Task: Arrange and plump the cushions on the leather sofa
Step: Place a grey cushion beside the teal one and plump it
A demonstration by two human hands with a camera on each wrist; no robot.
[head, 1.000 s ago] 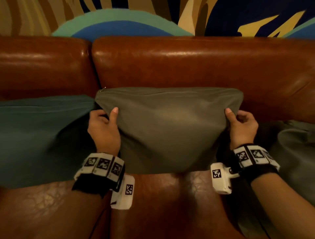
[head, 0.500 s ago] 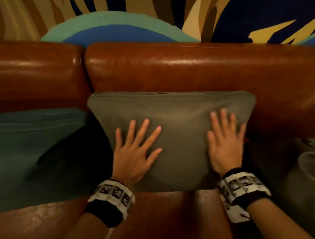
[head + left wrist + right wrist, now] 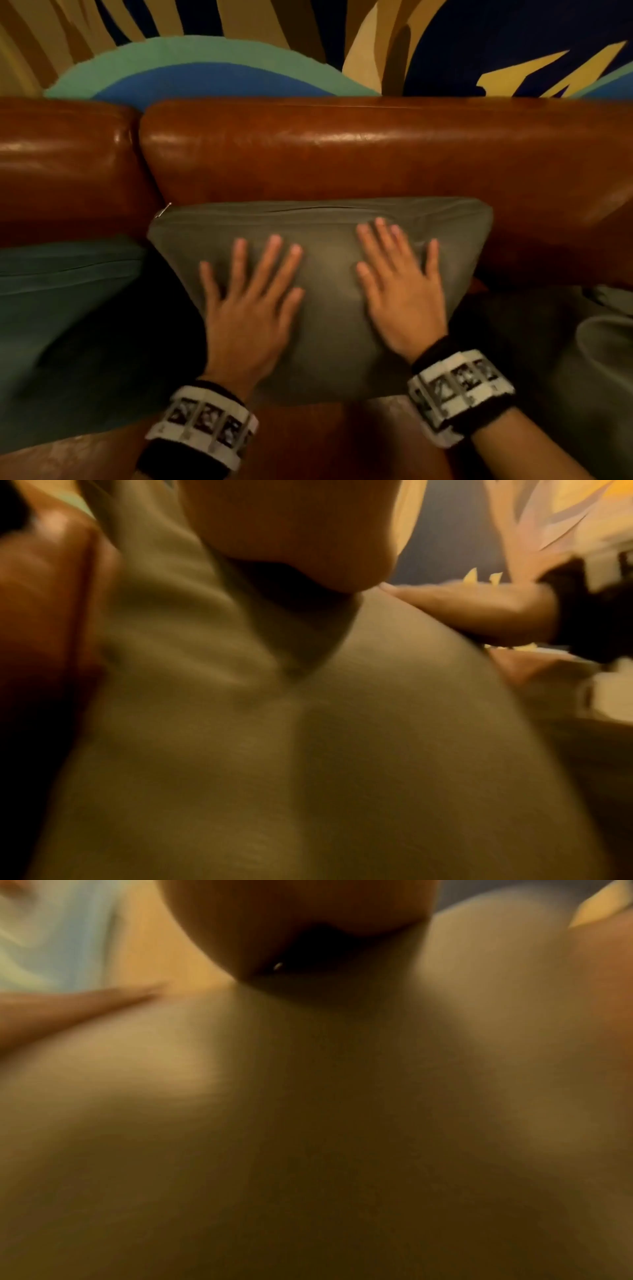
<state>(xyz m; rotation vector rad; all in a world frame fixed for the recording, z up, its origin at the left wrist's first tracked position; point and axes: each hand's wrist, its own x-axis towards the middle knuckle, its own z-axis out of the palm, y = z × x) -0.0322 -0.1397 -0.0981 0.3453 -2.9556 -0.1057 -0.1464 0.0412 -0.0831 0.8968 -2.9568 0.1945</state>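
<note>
Olive cushion (image 3: 329, 308) stands against sofa back (image 3: 342, 154); my left hand (image 3: 250, 308) and right hand (image 3: 400, 291) press it flat-palmed, fingers spread. Teal cushion (image 3: 68, 308) placed; right-side cushion (image 3: 582, 359) seems left

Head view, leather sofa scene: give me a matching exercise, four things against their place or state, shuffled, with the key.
Things:
1. olive-grey fabric cushion
2. teal fabric cushion
3. left hand
4. brown leather sofa backrest

Places or states:
A. flat, fingers spread, on the olive cushion's left half
B. behind both cushions, under the painted wall
C. at the left edge, untouched
D. leaning on the backrest, under both palms

Pairs: 1-D, 2-C, 3-A, 4-B
</note>
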